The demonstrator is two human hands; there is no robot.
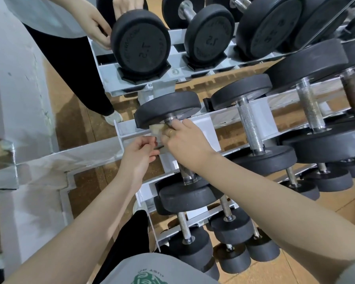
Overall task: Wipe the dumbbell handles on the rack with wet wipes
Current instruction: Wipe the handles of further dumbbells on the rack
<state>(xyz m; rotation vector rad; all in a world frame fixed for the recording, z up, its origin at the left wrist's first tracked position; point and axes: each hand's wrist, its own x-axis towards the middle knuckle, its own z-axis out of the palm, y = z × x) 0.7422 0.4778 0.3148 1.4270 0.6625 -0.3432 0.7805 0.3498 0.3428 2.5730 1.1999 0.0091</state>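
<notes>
The grey dumbbell rack (pixel 211 124) is cradling its dumbbells on tilted tiers, leaving the steel handles exposed for wiping. On the middle tier's leftmost dumbbell (pixel 168 108), the right hand (pixel 184 140) is pressing a wet wipe (pixel 156 128) against the handle near the upper head, fingers curled round it. The left hand (pixel 138 155) is pinching the wipe's loose end, seemingly keeping it taut.

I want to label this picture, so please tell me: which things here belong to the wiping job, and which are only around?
Job:
- pale crumpled wet wipe
- leftmost black dumbbell, middle shelf
- right hand, on its handle
- left hand
- grey metal rack

Around:
- black round "2.5" dumbbell
- another person's hand
</notes>
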